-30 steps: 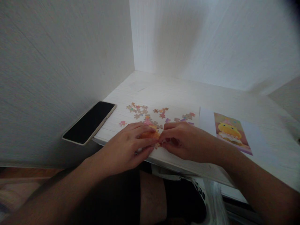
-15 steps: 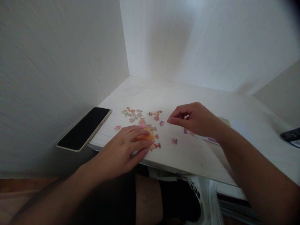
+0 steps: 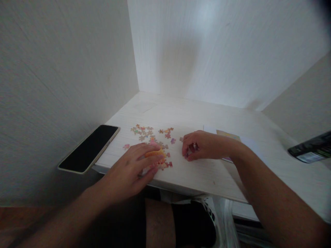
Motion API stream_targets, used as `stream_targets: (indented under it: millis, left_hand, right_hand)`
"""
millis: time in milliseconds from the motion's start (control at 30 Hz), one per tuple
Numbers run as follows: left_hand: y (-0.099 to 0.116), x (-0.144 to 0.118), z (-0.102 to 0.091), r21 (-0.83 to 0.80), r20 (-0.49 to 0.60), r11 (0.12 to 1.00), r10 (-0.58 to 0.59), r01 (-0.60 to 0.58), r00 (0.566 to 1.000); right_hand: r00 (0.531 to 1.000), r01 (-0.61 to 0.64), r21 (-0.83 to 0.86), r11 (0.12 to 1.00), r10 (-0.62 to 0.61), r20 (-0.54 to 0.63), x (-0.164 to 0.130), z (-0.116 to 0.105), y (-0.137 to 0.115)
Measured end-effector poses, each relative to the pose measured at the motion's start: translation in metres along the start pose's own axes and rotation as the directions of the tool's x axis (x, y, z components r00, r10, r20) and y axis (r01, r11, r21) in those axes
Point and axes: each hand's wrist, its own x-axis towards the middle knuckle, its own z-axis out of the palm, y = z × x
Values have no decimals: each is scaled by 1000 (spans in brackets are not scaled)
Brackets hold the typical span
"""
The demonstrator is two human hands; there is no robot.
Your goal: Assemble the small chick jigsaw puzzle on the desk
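your joined puzzle patch (image 3: 156,154) shows orange and yellow; the loose pieces (image 3: 143,131) at its 11 o'clock mix pink, orange and pale green. the phone (image 3: 89,148) at 9 o'clock has a black screen, pale rim. whitewashed wood-grain table (image 3: 196,172).

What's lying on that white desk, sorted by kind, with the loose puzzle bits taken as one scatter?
Phone: 1
Joined patch of puzzle, under the left hand: 1
Scatter of loose puzzle pieces, with the right hand beside it: 1
Picture sheet: 1
Dark packet at the right edge: 1
Total: 5
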Motion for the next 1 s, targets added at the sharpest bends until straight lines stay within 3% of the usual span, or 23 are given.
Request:
stream_targets:
  millis: [67,133,233,300,433,600,800,1000]
  left_hand:
    - [1,-1,-1,-27,-65,999,-26,25,998]
    - [0,-3,-3,-48,-132,998,-56,50,990]
    - [-6,-4,-7,-37,-235,995,-103,97,967]
    - [-12,-5,-11,-5,-294,989,-140,145,945]
    - [-22,-7,-19,41,-375,967,-218,251,901]
    - [-24,-7,-23,11,-411,953,-270,301,871]
    - [-21,-6,-21,-18,-396,955,-278,295,876]
    - [-22,-8,-19,-36,-403,960,-269,278,875]
  right_hand:
    - [998,-17,8,1000,17,-62,-1,-5,6]
    - [972,-76,-21,997,69,-226,-1,-9,14]
    - [851,-181,-122,976,93,-516,5,-9,27]
    - [809,-172,-153,973,51,-586,13,-1,31]
    - [845,-10,-226,974,-113,-523,31,22,23]
    - [888,-42,-275,961,-90,-451,47,39,5]
    - [880,-117,-292,949,-37,-474,48,33,8]
    - [868,-103,-240,965,-30,-495,42,25,18]
